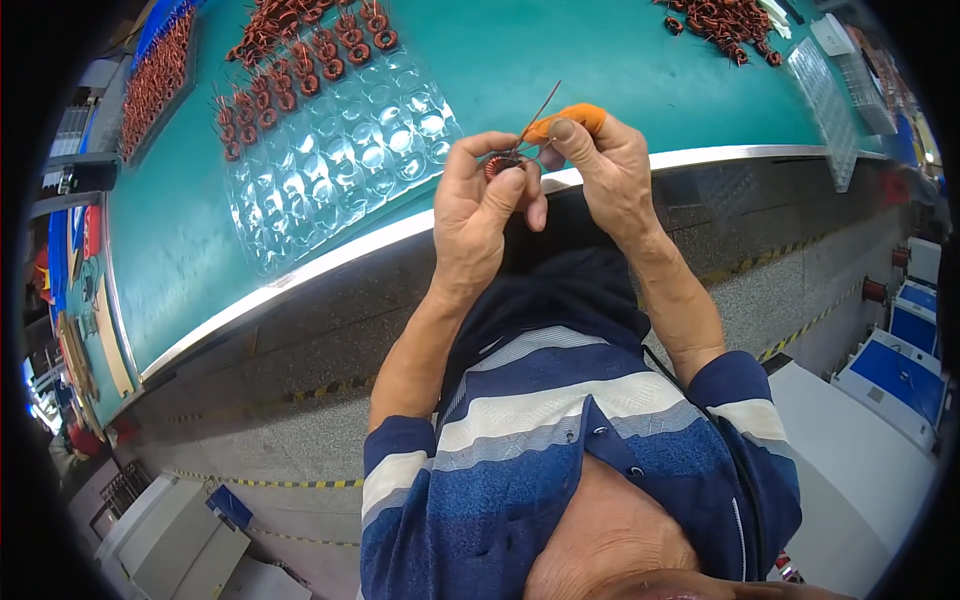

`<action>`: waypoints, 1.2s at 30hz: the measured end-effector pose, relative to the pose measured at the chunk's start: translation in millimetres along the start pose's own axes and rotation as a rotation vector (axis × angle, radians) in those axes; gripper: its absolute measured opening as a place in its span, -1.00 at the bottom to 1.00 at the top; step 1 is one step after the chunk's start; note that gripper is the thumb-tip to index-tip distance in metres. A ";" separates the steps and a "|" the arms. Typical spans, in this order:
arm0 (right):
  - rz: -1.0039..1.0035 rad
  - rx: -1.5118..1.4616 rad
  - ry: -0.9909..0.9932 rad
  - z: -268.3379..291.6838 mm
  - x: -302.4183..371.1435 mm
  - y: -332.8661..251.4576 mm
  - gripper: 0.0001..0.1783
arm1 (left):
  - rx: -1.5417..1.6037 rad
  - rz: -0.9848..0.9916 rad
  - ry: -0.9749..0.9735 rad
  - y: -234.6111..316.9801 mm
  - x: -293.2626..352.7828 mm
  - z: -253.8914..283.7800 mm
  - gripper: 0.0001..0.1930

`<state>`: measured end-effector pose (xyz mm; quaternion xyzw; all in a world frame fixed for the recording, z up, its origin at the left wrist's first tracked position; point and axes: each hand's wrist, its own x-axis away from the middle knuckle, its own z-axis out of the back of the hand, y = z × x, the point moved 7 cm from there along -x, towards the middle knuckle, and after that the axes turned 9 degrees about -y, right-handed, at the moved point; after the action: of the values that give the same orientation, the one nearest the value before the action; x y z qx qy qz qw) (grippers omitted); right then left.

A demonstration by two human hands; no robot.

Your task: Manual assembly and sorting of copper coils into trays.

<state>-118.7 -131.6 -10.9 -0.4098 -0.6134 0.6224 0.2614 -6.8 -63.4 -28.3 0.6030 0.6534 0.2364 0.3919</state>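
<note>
My left hand [478, 205] pinches a small ring-shaped coil [497, 167] wound with red-brown copper wire, held just off the table's near edge. One straight wire end [542, 110] sticks up from the coil, leaning right. Close on its right, my right hand [612, 165] has thumb and forefinger pressed together beside the coil. An orange finger cover [570, 118] wraps that forefinger. Fine wire seems to run between the coil and these fingertips, but what they pinch is too small to make out.
On the green table [520, 60] lies a clear blister tray [340, 160] partly filled with coils. Coil heaps [725, 25] lie at the far right and behind the tray. Another full tray [158, 85] stands far left; an empty clear tray [825, 110] overhangs the right edge.
</note>
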 end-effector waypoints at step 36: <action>0.361 0.584 -0.038 2.5 7.8 -30.4 -0.81 | 0.097 0.184 -0.057 -6.2 9.2 -3.0 -0.71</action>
<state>-130.3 -123.1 17.2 -0.4081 -0.3318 0.8155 0.2416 -12.5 -54.9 -33.5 0.6850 0.5946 0.2225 0.3574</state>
